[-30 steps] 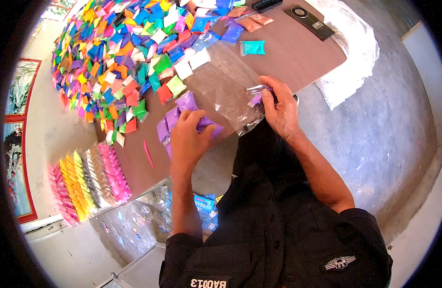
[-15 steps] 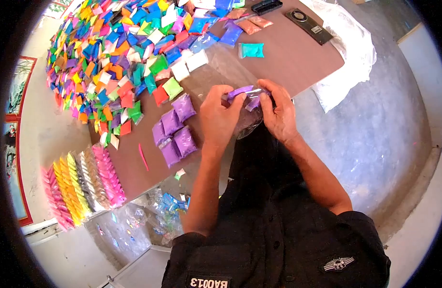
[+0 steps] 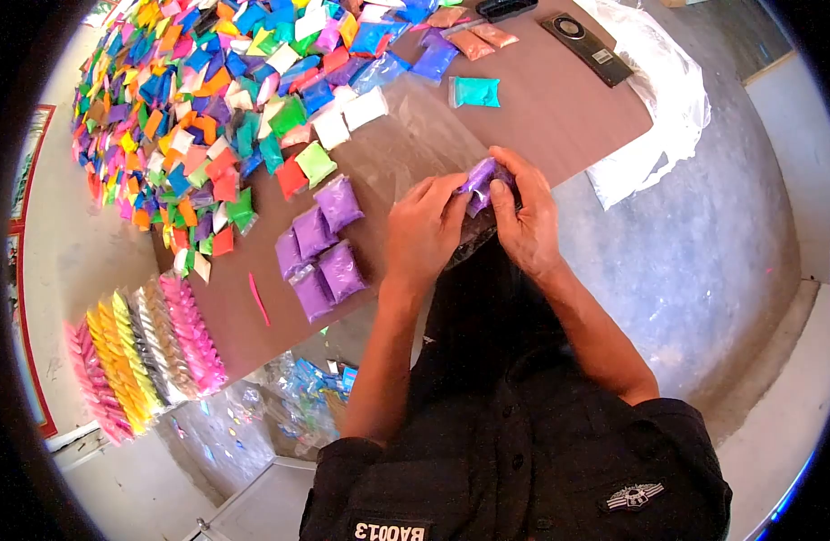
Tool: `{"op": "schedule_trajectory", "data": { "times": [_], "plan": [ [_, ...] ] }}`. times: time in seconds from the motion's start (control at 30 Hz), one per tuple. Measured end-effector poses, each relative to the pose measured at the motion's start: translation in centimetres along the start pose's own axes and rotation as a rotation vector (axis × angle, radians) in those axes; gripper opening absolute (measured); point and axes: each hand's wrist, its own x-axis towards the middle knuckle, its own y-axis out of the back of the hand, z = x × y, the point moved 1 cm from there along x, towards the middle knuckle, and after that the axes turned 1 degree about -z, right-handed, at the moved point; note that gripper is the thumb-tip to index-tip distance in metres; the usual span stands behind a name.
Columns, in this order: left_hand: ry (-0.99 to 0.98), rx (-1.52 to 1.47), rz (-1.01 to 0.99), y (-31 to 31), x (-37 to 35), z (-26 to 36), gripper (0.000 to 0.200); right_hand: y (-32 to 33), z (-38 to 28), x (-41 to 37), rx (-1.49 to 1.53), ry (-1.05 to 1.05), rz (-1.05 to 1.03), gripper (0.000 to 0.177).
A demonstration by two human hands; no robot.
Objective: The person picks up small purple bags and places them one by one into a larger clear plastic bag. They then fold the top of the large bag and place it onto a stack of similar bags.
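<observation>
A small purple packet [image 3: 480,185] is held between my two hands, over the near edge of the brown table. My left hand [image 3: 426,221] pinches its left side with thumb and fingers. On its right side, my right hand [image 3: 528,212] has the thumb and index finger closed round the packet. Several purple packets [image 3: 315,232] lie grouped on the table to the left of my hands. Clear plastic film [image 3: 410,135] is spread flat just beyond my fingers.
A big heap of multicoloured packets [image 3: 199,108] covers the far left. Rows of overlapping packets [image 3: 191,334] line the near left edge, beside a pink stick [image 3: 259,299]. A teal packet [image 3: 474,92], a black device [image 3: 586,47] and white plastic [image 3: 654,117] lie farther off.
The purple packet has been turned more upright and looks more bunched between my fingers. My left hand has shifted slightly right relative to the packet. The view has moved a little.
</observation>
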Motion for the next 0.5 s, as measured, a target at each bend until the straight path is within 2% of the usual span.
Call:
{"op": "schedule_trajectory", "data": {
  "times": [0.23, 0.5],
  "plan": [
    [-0.101, 0.037, 0.001, -0.5, 0.6, -0.8, 0.018, 0.1, -0.2, 0.5, -0.056, 0.007, -0.034, 0.042],
    [-0.015, 0.007, -0.018, 0.0, -0.3, 0.2, 0.018, -0.1, 0.2, 0.4, 0.003, -0.016, -0.113, 0.04]
  ]
}}
